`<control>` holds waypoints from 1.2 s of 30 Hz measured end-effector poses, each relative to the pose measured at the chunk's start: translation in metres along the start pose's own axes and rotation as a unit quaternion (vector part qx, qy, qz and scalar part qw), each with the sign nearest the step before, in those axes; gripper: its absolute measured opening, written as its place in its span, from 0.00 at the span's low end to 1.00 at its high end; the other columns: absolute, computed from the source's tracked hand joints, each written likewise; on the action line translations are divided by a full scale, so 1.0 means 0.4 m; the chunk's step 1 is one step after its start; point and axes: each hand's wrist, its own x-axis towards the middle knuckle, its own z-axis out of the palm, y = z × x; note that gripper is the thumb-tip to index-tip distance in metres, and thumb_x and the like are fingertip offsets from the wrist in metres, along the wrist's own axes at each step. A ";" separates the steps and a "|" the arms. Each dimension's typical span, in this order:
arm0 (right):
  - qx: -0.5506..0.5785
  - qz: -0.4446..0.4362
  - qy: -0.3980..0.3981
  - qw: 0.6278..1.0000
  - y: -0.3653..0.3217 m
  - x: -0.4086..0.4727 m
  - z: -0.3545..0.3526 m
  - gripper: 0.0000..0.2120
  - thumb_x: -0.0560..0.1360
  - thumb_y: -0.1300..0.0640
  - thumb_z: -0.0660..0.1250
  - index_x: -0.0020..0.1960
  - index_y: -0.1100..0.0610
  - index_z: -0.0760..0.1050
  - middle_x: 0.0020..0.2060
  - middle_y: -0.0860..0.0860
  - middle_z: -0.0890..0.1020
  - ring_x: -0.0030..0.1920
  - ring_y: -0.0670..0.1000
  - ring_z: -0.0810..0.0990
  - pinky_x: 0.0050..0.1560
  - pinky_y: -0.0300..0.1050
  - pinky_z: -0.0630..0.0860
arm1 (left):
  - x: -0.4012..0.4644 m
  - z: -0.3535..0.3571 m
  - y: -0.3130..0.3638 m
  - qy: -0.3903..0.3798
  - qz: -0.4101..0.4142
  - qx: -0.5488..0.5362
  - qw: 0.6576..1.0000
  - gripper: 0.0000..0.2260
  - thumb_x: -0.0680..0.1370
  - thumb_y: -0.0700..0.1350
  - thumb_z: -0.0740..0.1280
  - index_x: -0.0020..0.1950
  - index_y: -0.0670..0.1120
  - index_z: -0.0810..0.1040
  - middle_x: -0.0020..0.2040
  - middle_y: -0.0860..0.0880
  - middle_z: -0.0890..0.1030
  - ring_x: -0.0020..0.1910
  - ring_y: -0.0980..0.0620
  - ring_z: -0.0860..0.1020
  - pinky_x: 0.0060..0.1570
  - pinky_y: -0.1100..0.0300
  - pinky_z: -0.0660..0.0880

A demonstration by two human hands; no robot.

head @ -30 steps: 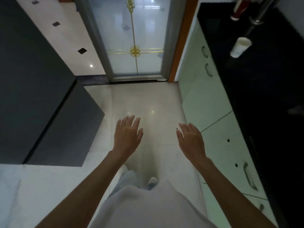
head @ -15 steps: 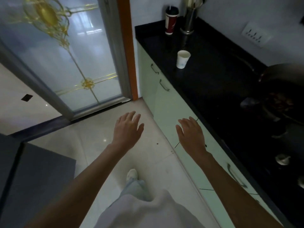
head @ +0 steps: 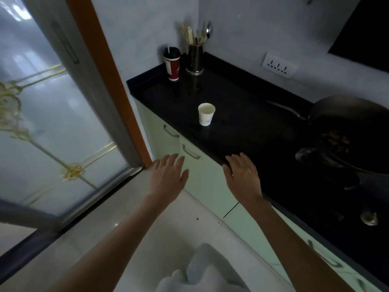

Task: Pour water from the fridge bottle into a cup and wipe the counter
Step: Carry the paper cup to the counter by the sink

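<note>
On black counter (head: 242, 114) — white paper cup (head: 206, 114), upright.

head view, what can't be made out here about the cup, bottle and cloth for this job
- White paper cup: the angle hides its bottom, so any water inside cannot be told.
- Fridge bottle: not in the head view.
- Wiping cloth: none visible.
- Black counter: too dark to show spills.
- Wok: cut off by the right edge, contents dim and blurred.
- Left hand and right hand: open, holding nothing.
</note>
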 end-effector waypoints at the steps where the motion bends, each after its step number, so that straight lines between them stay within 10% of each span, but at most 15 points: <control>1: -0.006 0.003 0.000 1.000 0.001 0.025 0.007 0.24 0.78 0.48 0.53 0.58 0.62 0.79 0.55 0.59 0.82 0.62 0.62 0.77 0.60 0.60 0.75 | 0.032 0.002 -0.004 -0.005 0.007 -0.002 1.000 0.23 0.82 0.55 0.53 0.75 0.47 0.63 0.74 0.46 0.66 0.73 0.46 0.63 0.72 0.49 0.59; 23: -0.022 0.037 -0.057 0.997 0.078 0.476 0.264 0.22 0.79 0.52 0.63 0.70 0.59 0.68 0.67 0.58 0.73 0.71 0.58 0.68 0.68 0.54 0.67 | 0.604 0.140 -0.134 -0.037 0.031 -0.027 0.998 0.20 0.79 0.51 0.63 0.69 0.44 0.72 0.67 0.43 0.75 0.68 0.42 0.70 0.68 0.44 0.64; 28: 0.033 0.117 -0.101 0.987 0.056 0.499 0.320 0.29 0.80 0.47 0.60 0.76 0.56 0.58 0.75 0.55 0.61 0.76 0.54 0.57 0.73 0.47 0.54 | 0.700 0.176 -0.178 -0.089 0.070 -0.085 0.990 0.22 0.81 0.51 0.60 0.73 0.44 0.66 0.72 0.44 0.69 0.73 0.44 0.63 0.72 0.48 0.60; 36: 0.205 0.282 -0.037 0.937 -0.016 0.567 0.376 0.35 0.71 0.48 0.73 0.73 0.54 0.64 0.72 0.53 0.67 0.75 0.50 0.60 0.68 0.41 0.61 | 0.778 0.203 -0.219 -0.150 0.118 -0.233 0.954 0.21 0.80 0.47 0.62 0.73 0.44 0.68 0.70 0.45 0.71 0.72 0.47 0.65 0.69 0.59 0.59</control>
